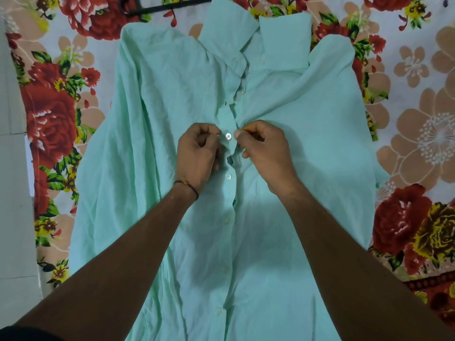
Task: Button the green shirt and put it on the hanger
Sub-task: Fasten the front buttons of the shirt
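Left grip (197, 153) and right grip (263, 148) both pinch shirt (172, 94) front, button (228, 136) between them, equally near. Button row runs near-to-far on bed (418, 119); hanger (147, 8) at far edge.

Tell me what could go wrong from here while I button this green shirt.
1. The left hand and right hand pinch bunched cloth on either side of the small white round button; it may not seat fully and could slip back out.
2. The pale green shirt gapes and puckers above that button, so the next buttons might go into mismatched holes.
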